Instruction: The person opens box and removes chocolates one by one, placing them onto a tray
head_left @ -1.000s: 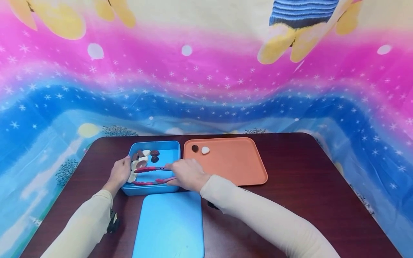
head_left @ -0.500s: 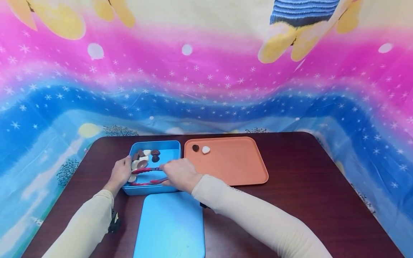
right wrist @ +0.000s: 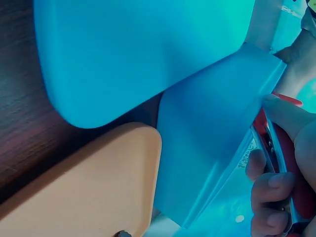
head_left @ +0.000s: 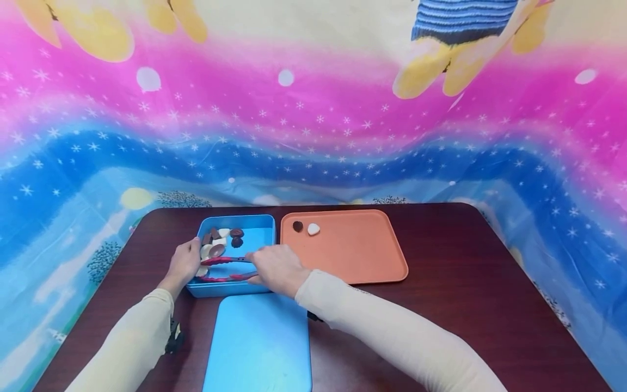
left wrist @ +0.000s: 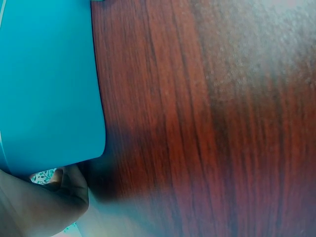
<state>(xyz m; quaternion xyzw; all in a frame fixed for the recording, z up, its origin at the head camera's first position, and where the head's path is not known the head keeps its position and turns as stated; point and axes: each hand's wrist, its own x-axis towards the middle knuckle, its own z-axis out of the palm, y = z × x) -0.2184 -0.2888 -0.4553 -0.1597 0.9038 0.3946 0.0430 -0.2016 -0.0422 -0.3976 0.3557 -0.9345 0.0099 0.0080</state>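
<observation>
My left hand holds the left wall of a blue box; the left wrist view catches this hand low at the box's corner. My right hand grips red tongs, also seen along the palm in the right wrist view. Their arms are spread apart inside the box, with the tips at its left side. A white chocolate lies at the tips, partly hidden; whether they touch it I cannot tell. Behind the tongs sit several brown and white chocolates, among them a dark chocolate and a brown oval chocolate.
An orange tray stands just right of the box, bearing a dark chocolate and a white chocolate. A blue lid lies flat in front of the box. Patterned cloth hangs behind the brown table.
My right hand and the tongs have shifted left in the box, bringing the tips to its left side. In the last half second they barely move. My left hand stays on the wall.
</observation>
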